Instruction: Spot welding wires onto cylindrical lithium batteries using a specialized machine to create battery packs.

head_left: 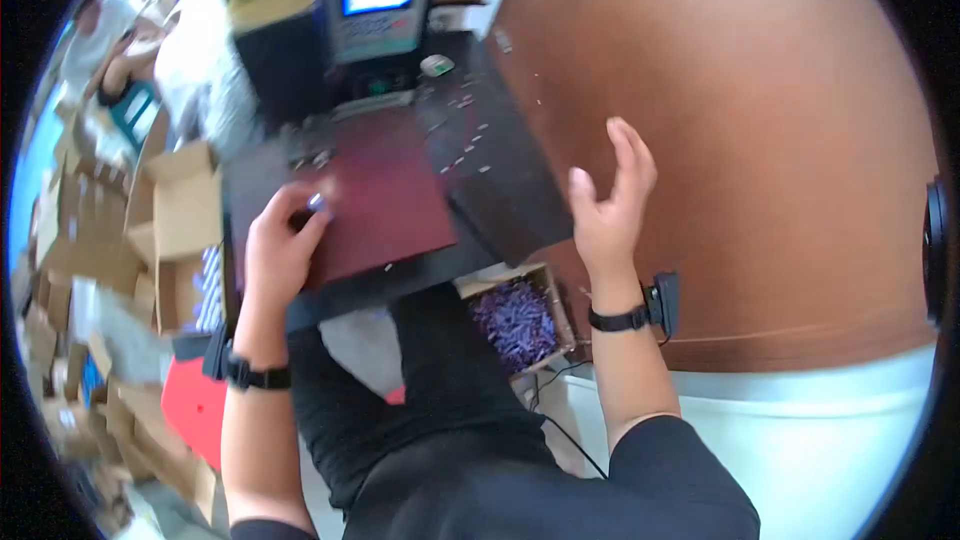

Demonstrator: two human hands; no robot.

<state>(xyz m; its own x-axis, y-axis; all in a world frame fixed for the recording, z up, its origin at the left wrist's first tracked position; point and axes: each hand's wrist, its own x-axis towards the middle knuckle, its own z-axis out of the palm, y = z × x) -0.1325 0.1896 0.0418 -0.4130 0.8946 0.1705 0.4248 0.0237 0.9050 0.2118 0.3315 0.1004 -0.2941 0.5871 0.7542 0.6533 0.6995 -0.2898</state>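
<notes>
My left hand [278,245] is closed in a pinch above a dark red mat [395,195] on the black table. Between its thumb and index finger is a small, shiny bluish-purple piece [316,202]; blur hides its exact kind. My right hand [613,215] is raised to the right of the table, in front of the brown wooden surface. Its fingers are stretched up and the thumb stands apart, with nothing held. Behind the mat stands a grey machine [378,35] with a lit screen.
An open cardboard box [180,315] at the left holds a row of pale purple tube-like pieces. Below the table's front edge, another box [562,315] is full of small purple pieces. White bits [470,150] lie scattered on the black tabletop [515,180]. Someone [100,50] sits far left.
</notes>
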